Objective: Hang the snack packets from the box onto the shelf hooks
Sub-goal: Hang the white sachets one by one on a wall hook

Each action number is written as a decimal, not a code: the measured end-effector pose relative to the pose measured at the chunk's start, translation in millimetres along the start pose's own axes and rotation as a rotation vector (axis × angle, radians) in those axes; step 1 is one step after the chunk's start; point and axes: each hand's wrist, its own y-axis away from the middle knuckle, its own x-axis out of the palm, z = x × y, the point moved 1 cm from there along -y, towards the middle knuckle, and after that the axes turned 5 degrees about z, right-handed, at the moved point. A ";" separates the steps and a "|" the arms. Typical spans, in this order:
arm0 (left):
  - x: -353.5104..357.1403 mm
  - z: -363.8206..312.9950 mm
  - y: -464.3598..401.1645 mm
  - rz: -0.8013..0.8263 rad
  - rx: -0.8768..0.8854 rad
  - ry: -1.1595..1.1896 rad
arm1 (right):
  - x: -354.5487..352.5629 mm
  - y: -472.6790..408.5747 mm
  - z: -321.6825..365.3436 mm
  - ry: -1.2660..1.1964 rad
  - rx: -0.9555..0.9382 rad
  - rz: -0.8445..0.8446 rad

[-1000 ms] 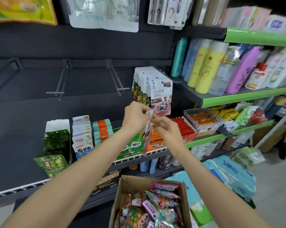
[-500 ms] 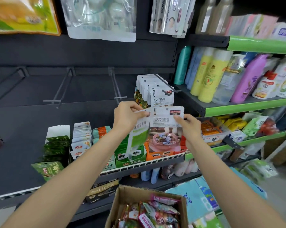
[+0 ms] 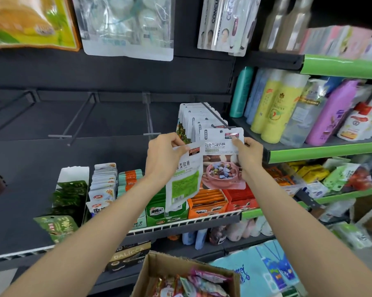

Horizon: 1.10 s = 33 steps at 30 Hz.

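My right hand pinches the upper right edge of a white snack packet with a pink bowl picture, held up just below the tip of the loaded hook. My left hand pinches the top of a second white packet with a green panel, which hangs tilted beside the first. Several like packets hang in a row on that hook. The cardboard box with colourful packets sits low in front of me.
Two bare hooks stick out to the left of the loaded one. Below is a shelf of boxed snacks. Bottles stand on green-edged shelves to the right. Bagged goods hang above.
Both hands have risen and drawn apart, turning the two packets face-on. The right hand's packet has moved up toward the tip of the loaded hook. The view has tilted upward.
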 end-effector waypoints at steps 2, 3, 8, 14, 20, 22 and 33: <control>0.1 -2.5 -1.1 0.001 0.022 -0.023 | -0.1 -7.0 -0.1 0.038 -0.013 0.002; -0.3 -3.1 -1.8 0.000 0.026 -0.030 | -0.1 -8.1 2.5 0.064 -0.008 0.011; 1.1 -2.4 -3.8 0.001 0.026 -0.049 | 8.6 -18.8 8.5 0.222 0.019 0.008; 7.9 -3.0 -6.8 0.107 -0.060 -0.035 | 21.1 -25.0 6.9 0.369 0.000 -0.090; 20.0 -2.9 -10.7 0.141 -0.232 0.245 | -3.4 34.8 0.1 0.214 -0.296 0.174; 27.2 -5.8 -11.2 0.167 -0.295 0.396 | -7.1 59.1 5.0 0.254 -0.303 0.522; 47.8 -14.7 -2.8 0.222 0.186 -0.022 | -18.5 27.5 6.0 -0.013 -0.176 0.251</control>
